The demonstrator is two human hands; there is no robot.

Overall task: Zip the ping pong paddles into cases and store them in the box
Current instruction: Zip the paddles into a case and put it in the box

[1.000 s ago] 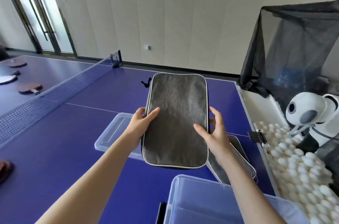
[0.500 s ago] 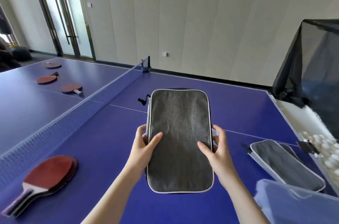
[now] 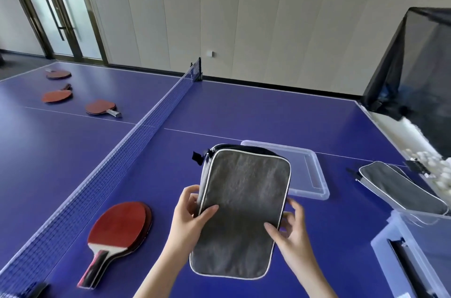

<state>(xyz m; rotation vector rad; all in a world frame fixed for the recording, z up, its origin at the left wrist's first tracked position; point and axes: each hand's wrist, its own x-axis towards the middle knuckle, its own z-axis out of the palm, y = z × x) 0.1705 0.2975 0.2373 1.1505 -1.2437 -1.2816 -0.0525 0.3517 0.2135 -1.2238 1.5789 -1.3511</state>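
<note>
Three red paddles (image 3: 100, 107) lie spread out on the far-left half of the blue table (image 3: 256, 112), beyond the net (image 3: 136, 136). On the near side of the net, a stacked pair of paddles (image 3: 119, 227) rests flat, red face up, handles toward the camera. Just right of them the left hand (image 3: 189, 221) grips the grey case (image 3: 241, 212) by its left edge: the thumb lies across the top face and the fingers (image 3: 189, 194) curl round behind. The case is held between both hands in front of the person, long side running away from the camera. It is grey fabric with pale piping, with a black zip pull (image 3: 196, 156) sticking out at its far-left corner; whether the zip is fully closed cannot be told. The right hand (image 3: 290, 229) pinches the right edge, thumb on top, its loosely curled fingers slightly blurred. Beyond the case a clear lid (image 3: 314, 175) lies flat. Further right, a second grey case (image 3: 400, 188) lies tilted at the rim of the clear box (image 3: 388, 263).
</note>
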